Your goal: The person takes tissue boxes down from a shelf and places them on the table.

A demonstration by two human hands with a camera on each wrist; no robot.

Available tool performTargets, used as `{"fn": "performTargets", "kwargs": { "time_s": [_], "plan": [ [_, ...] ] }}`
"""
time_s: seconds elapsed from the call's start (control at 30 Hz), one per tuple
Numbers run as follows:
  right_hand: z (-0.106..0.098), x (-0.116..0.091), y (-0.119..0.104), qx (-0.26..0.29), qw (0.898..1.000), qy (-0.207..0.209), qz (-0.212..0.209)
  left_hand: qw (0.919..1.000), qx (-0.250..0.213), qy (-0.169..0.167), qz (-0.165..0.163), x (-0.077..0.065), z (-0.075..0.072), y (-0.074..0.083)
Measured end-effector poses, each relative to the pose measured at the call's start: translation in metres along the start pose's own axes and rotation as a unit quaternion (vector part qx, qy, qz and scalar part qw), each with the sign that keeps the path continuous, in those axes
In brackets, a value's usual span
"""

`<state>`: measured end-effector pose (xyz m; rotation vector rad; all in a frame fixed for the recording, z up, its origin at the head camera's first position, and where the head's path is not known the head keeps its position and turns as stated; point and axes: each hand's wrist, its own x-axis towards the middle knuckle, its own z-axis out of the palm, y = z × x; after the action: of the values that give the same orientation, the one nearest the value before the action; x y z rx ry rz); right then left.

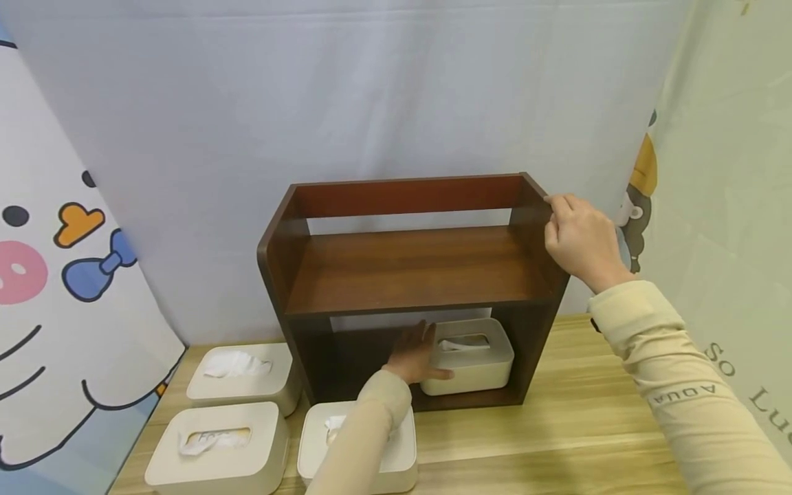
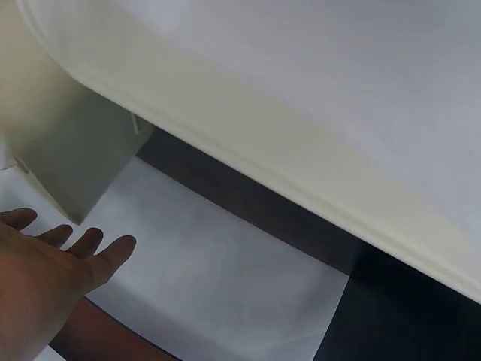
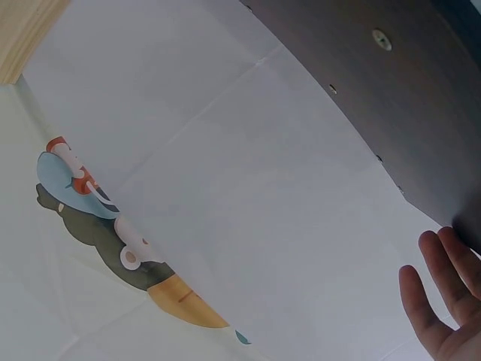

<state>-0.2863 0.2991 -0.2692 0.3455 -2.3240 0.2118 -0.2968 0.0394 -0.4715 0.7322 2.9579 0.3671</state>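
Observation:
A dark brown two-tier wooden shelf [image 1: 414,268] stands on the table. In its lower compartment, towards the right, sits a cream tissue box [image 1: 473,371] with a tissue in its top slot. My left hand [image 1: 414,354] is at that box's left side, thumb and fingers spread; the left wrist view shows the fingers extended. Whether they all touch the box I cannot tell. My right hand [image 1: 581,237] grips the top edge of the shelf's right side panel. From the right wrist, its fingers [image 3: 443,271] show against the panel's outer face.
Two more cream tissue boxes stand left of the shelf, a rear one [image 1: 247,385] and a front one [image 1: 213,454]. Another tissue box [image 1: 402,450] is under my left forearm, before the shelf. The wood-grain table [image 1: 594,412] extends to the right; a pale curtain [image 1: 402,89] hangs behind.

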Motion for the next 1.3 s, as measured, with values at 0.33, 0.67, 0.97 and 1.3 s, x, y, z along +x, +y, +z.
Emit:
{"fn": "performTargets", "kwargs": {
  "time_s": [0.33,0.67,0.97,1.3],
  "plan": [
    [-0.002,0.001,-0.002,0.001,1.0,-0.008,0.006,0.9993,-0.021,-0.014,-0.026,0.002,0.0,0.002],
    [-0.002,0.001,-0.002,0.001,1.0,-0.01,0.008,0.9976,0.01,-0.037,-0.058,0.0,0.002,-0.001],
    [-0.003,0.0,-0.002,0.002,1.0,-0.007,0.006,0.9969,0.008,-0.075,-0.025,0.0,0.0,0.009],
    [-0.002,0.0,-0.001,0.002,1.0,-0.012,0.01,0.9964,0.085,-0.001,-0.004,0.004,0.008,0.017]
  ]
}}
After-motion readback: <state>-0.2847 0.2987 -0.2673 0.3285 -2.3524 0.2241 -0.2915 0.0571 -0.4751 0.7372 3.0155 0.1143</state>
